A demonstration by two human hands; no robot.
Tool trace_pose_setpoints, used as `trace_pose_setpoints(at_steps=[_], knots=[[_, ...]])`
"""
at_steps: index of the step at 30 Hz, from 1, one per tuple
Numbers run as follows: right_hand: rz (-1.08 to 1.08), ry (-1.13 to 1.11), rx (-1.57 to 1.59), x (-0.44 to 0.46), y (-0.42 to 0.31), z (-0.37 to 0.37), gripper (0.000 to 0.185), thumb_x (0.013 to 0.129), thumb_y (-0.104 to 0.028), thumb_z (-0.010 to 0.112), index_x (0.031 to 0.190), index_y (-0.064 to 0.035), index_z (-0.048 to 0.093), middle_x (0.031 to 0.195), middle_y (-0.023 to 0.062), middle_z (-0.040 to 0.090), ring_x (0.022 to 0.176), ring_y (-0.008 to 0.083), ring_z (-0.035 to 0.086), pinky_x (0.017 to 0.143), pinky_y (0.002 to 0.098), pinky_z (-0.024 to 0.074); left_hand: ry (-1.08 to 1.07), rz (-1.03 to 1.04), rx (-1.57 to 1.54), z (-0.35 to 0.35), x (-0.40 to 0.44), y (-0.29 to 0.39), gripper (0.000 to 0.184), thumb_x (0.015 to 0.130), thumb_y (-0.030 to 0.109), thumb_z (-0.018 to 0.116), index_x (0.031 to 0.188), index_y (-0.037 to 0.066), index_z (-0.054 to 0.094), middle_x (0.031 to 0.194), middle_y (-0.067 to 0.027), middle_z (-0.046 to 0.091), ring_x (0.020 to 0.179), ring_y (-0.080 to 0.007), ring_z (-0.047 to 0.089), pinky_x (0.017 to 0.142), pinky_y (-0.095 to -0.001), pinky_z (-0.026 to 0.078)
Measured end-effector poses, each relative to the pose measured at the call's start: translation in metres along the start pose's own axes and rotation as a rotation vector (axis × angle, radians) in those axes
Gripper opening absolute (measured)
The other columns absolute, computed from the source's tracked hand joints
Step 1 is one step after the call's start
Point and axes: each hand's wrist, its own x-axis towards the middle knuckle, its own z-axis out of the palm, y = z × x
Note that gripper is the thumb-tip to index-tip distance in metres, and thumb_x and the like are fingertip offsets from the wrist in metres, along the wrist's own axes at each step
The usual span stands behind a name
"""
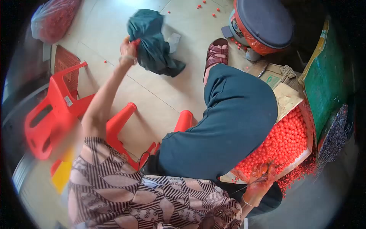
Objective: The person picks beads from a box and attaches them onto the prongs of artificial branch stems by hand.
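- Upper left of the frame, left hand [126,49] clamped on dark cloth [152,47], held over the floor [152,95], seemingly clear of the lap.
- Lower right, right hand [259,187] pinching a thin piece [261,178] beside red balls [284,135], boxed [295,164] probably for easy reach.

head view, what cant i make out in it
All in the head view:
- Fingers of the left hand on the dark cloth: blurred
- Thin dark item at the right hand: too small
- Part of the bead box: behind the trouser leg
- Contents of the bag: blurred
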Motion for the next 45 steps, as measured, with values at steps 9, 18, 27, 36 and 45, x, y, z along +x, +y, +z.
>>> trace_pose_setpoints(at_steps=[9, 18, 27, 36, 45], knots=[[0.121, 0.141, -0.072, 0.01, -0.009, -0.006, 0.03, 0.081, -0.024, 0.052, 0.105, -0.0067, 0.052, 0.09, 0.0018, 0.057, 0.082, 0.0153, 0.053, 0.073, 0.0306, 0.041, -0.04, 0.361, 0.562, 0.161, 0.171, 0.041, 0.032, 0.074, 0.025, 0.06, 0.104, 0.017, 0.057, 0.082, -0.0135, 0.063, 0.076, -0.0309, 0.061, 0.068, -0.0361, 0.048], [0.092, 0.139, -0.08, 0.014, -0.021, 0.022, 0.016, 0.084, -0.022, 0.05, 0.092, -0.0077, 0.052, 0.064, -0.0021, 0.037, 0.058, 0.0089, 0.035, 0.056, 0.0226, 0.031, -0.42, 0.748, 0.945, 0.259, 0.09, 0.021, 0.033, 0.077, 0.02, 0.055, 0.109, 0.015, 0.054, 0.094, -0.0175, 0.06, 0.087, -0.0336, 0.058, 0.076, -0.0399, 0.047], [0.024, 0.0, -0.093, 0.011, -0.004, 0.011, 0.015, 0.083, -0.019, 0.053, 0.092, -0.0071, 0.052, 0.067, -0.0009, 0.041, 0.063, 0.0108, 0.04, 0.059, 0.024, 0.0336, -0.693, 0.464, 0.924, 0.137, -0.069, -0.08, 0.032, 0.073, 0.012, 0.052, 0.103, 0.018, 0.059, 0.088, -0.0143, 0.062, 0.081, -0.0318, 0.06, 0.072, -0.0398, 0.048], [0.097, -0.061, -0.013, -0.004, -0.003, 0.01, 0.017, 0.083, -0.018, 0.054, 0.094, -0.0053, 0.053, 0.068, -0.0002, 0.042, 0.065, 0.0104, 0.041, 0.059, 0.0228, 0.0355, -0.446, 0.036, 0.502, 0.184, -0.126, -0.103, 0.04, 0.072, 0.013, 0.061, 0.111, 0.008, 0.054, 0.09, -0.0174, 0.062, 0.078, -0.0276, 0.062, 0.068, -0.0339, 0.048], [0.011, 0.017, -0.05, -0.025, -0.001, 0.009, 0.017, 0.082, -0.022, 0.053, 0.094, -0.0089, 0.055, 0.061, -0.0034, 0.04, 0.057, 0.0105, 0.039, 0.055, 0.0258, 0.0339, -0.418, -0.058, 0.488, 0.193, -0.133, -0.094, 0.042, 0.073, 0.015, 0.055, 0.115, 0.013, 0.053, 0.106, -0.016, 0.058, 0.1, -0.0294, 0.055, 0.086, -0.0363, 0.044]])
